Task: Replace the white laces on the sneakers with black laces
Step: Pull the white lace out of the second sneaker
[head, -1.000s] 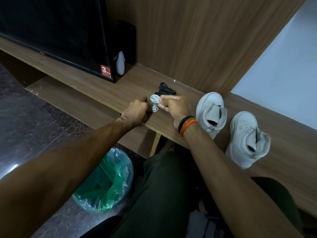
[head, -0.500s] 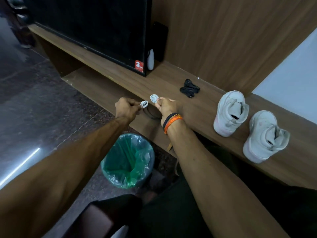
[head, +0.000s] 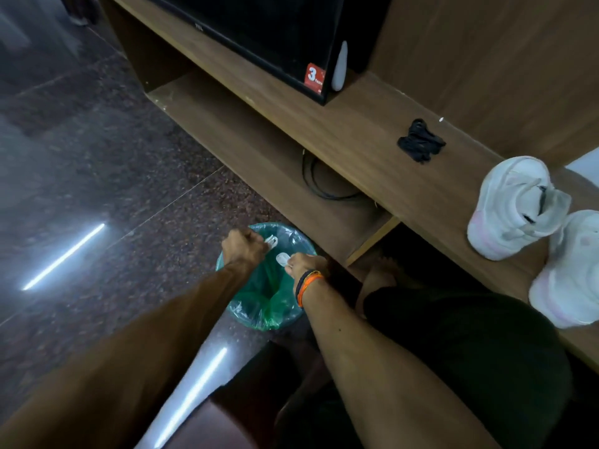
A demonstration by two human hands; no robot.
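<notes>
Both hands now hang over the bin point(head: 259, 306) at lower centre of the frame, having come down off the bench point(head: 372, 137), where a second ago they were gathering the white laces beside the black ones. The left hand point(head: 244, 249) is clenched, its grip closed on a small bundle of white lace point(head: 271, 243) that pokes out past the knuckles. The right hand point(head: 306, 265), wearing an orange and black wristband, pinches a second white bundle point(head: 282, 259) between fingers and thumb. Both bundles sit just above the green liner, not yet let go.

The sneakers point(head: 515, 205) stand at the right edge of the frame on the bench, tongues loose and eyelets bare as far as can be told. The black laces point(head: 420, 144) lie in a heap on the bench at upper right, near the sneakers and well apart from both hands. A dark screen stands at the top of the frame, with a cable on the shelf below the bench.

The move from bench to bin suggests the removal half of the task is finished and the old laces are being thrown away. What remains, by my reading, is the whole second half: drop the bundles, reach back for the black laces, separate them, and thread each sneaker.
</notes>
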